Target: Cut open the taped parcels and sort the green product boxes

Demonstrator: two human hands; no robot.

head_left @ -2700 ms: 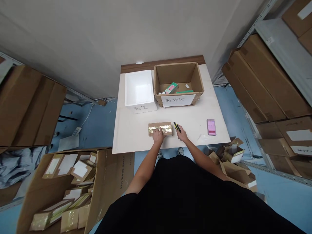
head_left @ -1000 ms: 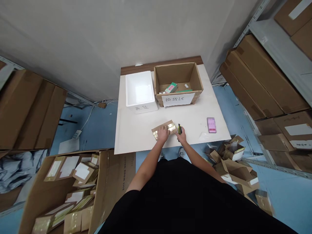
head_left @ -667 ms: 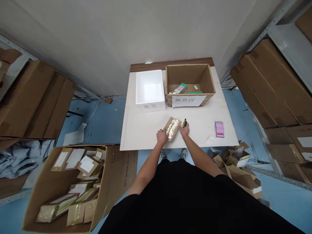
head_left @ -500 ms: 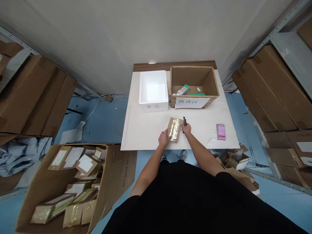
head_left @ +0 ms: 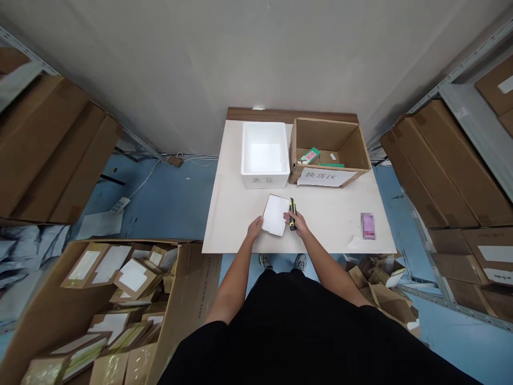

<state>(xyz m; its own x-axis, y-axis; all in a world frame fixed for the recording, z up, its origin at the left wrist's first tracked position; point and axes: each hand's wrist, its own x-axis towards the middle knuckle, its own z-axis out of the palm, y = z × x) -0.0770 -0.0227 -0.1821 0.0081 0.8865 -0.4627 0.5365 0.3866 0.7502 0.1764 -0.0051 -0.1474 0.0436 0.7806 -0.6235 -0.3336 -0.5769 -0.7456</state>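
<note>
A small cardboard package [head_left: 276, 215] lies near the front of the white table, its white labelled face up. My left hand [head_left: 254, 228] is closed on the package's left edge. A black and yellow box cutter [head_left: 292, 206] is gripped in my right hand [head_left: 297, 222]. The fingers of that hand also reach the package's right edge. Whether the cutter's blade is out, I cannot tell.
Behind the package stand a white foam box [head_left: 265, 182] and an open carton [head_left: 360, 163] holding green boxes. A blurred pink item [head_left: 368, 226] lies at the right. On the floor, a large carton [head_left: 182, 283] of parcels is left; opened boxes [head_left: 387, 297] are right.
The package has been turned over: its taped brown face was up before, now the white face is. Both hands moved with it. The camera view has shifted slightly.
</note>
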